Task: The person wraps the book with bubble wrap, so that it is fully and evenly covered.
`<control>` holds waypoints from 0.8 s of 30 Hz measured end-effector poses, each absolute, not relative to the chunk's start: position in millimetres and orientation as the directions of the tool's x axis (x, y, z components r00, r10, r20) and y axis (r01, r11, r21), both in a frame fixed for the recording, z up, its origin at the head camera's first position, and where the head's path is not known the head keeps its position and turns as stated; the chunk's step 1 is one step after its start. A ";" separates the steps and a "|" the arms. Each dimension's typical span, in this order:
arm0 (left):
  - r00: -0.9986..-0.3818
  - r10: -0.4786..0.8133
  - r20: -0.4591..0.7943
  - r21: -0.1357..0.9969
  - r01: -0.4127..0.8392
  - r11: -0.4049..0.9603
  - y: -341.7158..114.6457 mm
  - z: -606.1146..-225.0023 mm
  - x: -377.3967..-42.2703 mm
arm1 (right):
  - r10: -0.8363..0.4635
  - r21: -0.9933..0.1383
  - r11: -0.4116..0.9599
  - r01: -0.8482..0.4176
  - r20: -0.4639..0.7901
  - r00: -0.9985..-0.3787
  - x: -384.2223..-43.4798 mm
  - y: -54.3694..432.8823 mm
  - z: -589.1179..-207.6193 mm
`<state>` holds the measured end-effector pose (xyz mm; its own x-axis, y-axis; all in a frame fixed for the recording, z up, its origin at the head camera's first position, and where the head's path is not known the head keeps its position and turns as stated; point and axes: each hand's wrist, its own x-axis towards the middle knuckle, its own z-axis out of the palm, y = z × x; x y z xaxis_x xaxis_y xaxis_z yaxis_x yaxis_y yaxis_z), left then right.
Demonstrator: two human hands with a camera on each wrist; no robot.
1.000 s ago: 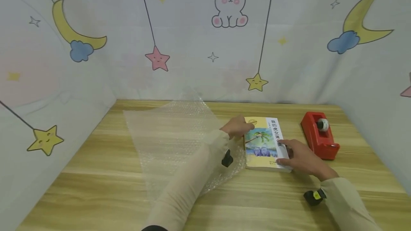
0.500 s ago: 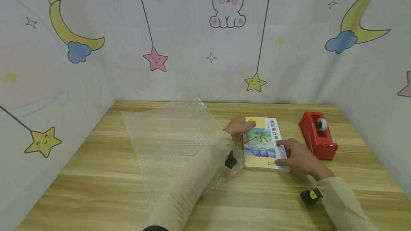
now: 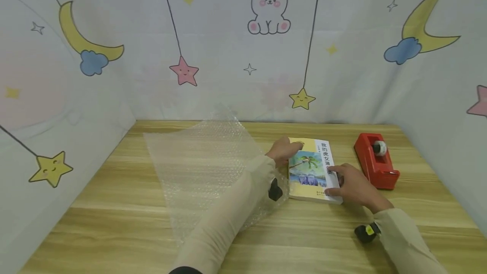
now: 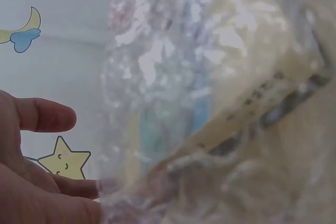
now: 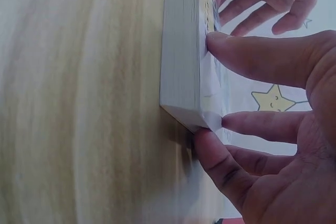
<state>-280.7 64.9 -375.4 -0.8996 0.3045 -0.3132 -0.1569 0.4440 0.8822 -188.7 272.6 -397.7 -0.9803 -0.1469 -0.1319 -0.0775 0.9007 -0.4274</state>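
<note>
A paperback book [image 3: 308, 170] with a palm-tree picture and Chinese title lies on the wooden table. My right hand [image 3: 354, 185] pinches its lower right part; in the right wrist view the thumb presses the cover while other fingertips meet the edge and corner. At the book's upper left, my left hand [image 3: 283, 150] reaches over the cover with one digit extended; its other fingers are partly hidden. Clear bubble wrap [image 3: 205, 164] spreads left of the book, under the left forearm. In the left wrist view, bubble wrap [image 4: 157, 77] blurs most of the book behind it.
A red tape dispenser [image 3: 376, 162] with a roll of tape stands right of the book. A pale cloth printed with stars, moons and a rabbit encloses the table [image 3: 114, 215] at the back and sides.
Both hands keep nearly the same places at the book. The whole head view shifts slightly, and the left wrist camera turns a little. The bubble wrap and dispenser stay put.
</note>
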 end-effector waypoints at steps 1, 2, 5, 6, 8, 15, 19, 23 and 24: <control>-0.895 0.312 -0.318 0.885 -0.162 0.437 64.9 -375.4 -281.2 | -0.146 -0.432 0.899 -0.076 -0.131 -0.981 -188.8 272.9 -397.9; -0.891 0.321 -0.322 0.889 -0.167 0.427 65.1 -375.3 -281.8 | -0.145 -0.435 0.897 -0.076 -0.129 -0.981 -189.0 273.2 -398.0; -0.879 0.348 -0.327 0.899 -0.176 0.400 65.7 -375.0 -284.2 | -0.141 -0.445 0.893 -0.071 -0.127 -0.982 -189.4 274.7 -398.1; -0.876 0.354 -0.328 0.900 -0.176 0.399 66.0 -375.0 -285.0 | -0.138 -0.449 0.891 -0.065 -0.131 -0.982 -189.5 275.2 -398.2; -0.870 0.370 -0.325 0.903 -0.170 0.394 66.7 -375.0 -285.9 | -0.134 -0.453 0.889 -0.059 -0.135 -0.982 -189.9 276.8 -398.6; -0.842 0.453 -0.293 0.902 -0.087 0.422 70.2 -375.2 -284.9 | -0.121 -0.488 0.872 -0.029 -0.158 -0.980 -192.2 279.4 -400.4; -0.820 0.493 -0.292 0.910 -0.080 0.406 72.2 -376.0 -284.2 | -0.112 -0.504 0.863 -0.008 -0.176 -0.978 -193.2 280.9 -401.1; -0.804 0.515 -0.297 0.921 -0.100 0.376 71.7 -376.0 -283.0 | -0.118 -0.536 0.844 -0.006 -0.174 -0.978 -192.9 283.9 -401.4; -0.801 0.520 -0.298 0.922 -0.101 0.373 71.8 -375.7 -282.5 | -0.123 -0.549 0.836 -0.008 -0.173 -0.977 -192.6 284.8 -401.3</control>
<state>-282.5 71.8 -375.7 -0.8007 0.5198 -0.2978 -0.1005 0.3735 0.9222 -192.6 284.8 -401.3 -0.9772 -0.1228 -0.1733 -0.0077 0.8360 -0.5487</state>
